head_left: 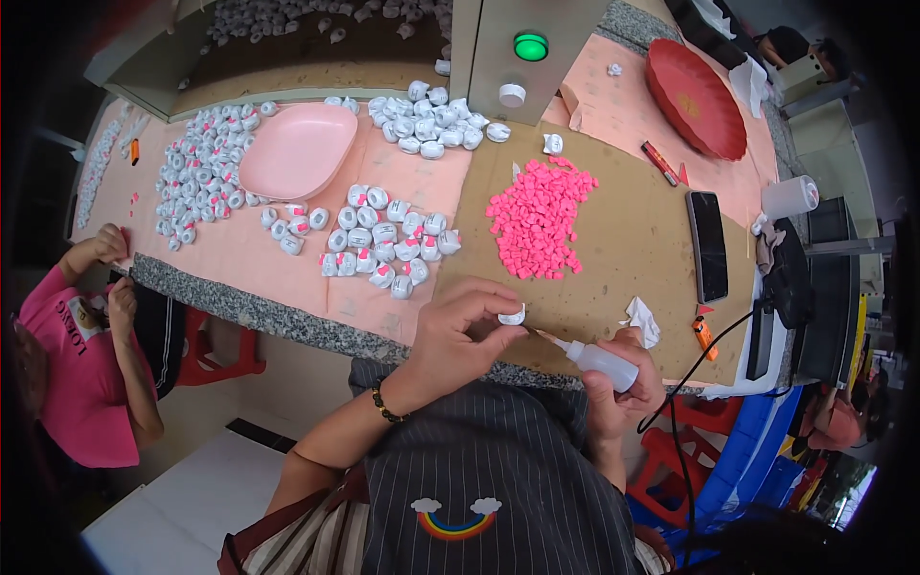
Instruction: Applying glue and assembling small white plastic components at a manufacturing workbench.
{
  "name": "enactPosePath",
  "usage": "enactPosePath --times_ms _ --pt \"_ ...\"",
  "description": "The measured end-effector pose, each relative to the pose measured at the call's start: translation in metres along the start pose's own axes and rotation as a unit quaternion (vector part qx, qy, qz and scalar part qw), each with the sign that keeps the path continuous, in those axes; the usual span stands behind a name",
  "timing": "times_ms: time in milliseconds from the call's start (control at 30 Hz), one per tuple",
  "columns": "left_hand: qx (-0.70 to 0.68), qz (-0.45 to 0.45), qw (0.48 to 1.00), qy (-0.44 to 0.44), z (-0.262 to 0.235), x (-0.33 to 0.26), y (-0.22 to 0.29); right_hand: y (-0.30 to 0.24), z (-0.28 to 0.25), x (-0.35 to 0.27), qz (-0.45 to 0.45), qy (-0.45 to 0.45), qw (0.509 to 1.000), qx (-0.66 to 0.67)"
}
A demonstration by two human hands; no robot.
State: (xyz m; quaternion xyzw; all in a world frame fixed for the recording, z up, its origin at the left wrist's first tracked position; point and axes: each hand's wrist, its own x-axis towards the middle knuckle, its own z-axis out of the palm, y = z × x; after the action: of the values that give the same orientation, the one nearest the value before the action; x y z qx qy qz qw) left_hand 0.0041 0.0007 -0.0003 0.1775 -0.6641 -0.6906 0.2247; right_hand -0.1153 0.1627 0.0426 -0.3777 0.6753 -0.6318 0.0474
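Observation:
Between the thumb and fingers of my left hand (450,331) is a small white rounded piece (512,314) with dark marks. My right hand (628,388) grips a translucent squeeze bottle (604,364), its thin nozzle pointing left, close to the white piece; whether the tip touches it I cannot tell. Beyond my hands, a heap of small bright pink pieces (542,218) lies on brown cardboard (613,259). To its left sits a group of white rounded pieces (388,240), several with pink bits on them.
More white pieces surround a pink tray (299,153). A machine housing with a green light (530,46) stands at the back. Rightward lie a red dish (695,101), a phone (707,244), an orange lighter (704,337) and crumpled tissue (642,322). A person in pink (81,374) sits at left.

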Motion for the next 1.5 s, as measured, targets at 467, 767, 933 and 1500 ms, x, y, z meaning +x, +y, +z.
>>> enactPosePath --times_ms 467,767,933,1500 --pt "-0.006 -0.036 0.999 0.021 0.005 -0.001 0.006 0.002 0.010 0.007 -0.089 -0.030 0.992 -0.081" --pt "0.003 -0.031 0.999 0.015 0.005 -0.003 0.000 0.003 0.010 0.007 -0.084 -0.045 0.992 -0.083" --pt "-0.005 -0.042 0.999 0.010 0.004 -0.003 -0.001 0.004 0.010 0.007 -0.083 -0.040 0.993 -0.079" --pt "0.011 -0.027 0.999 0.017 0.006 0.000 -0.001 0.009 0.008 0.003 -0.067 -0.029 0.994 -0.078"
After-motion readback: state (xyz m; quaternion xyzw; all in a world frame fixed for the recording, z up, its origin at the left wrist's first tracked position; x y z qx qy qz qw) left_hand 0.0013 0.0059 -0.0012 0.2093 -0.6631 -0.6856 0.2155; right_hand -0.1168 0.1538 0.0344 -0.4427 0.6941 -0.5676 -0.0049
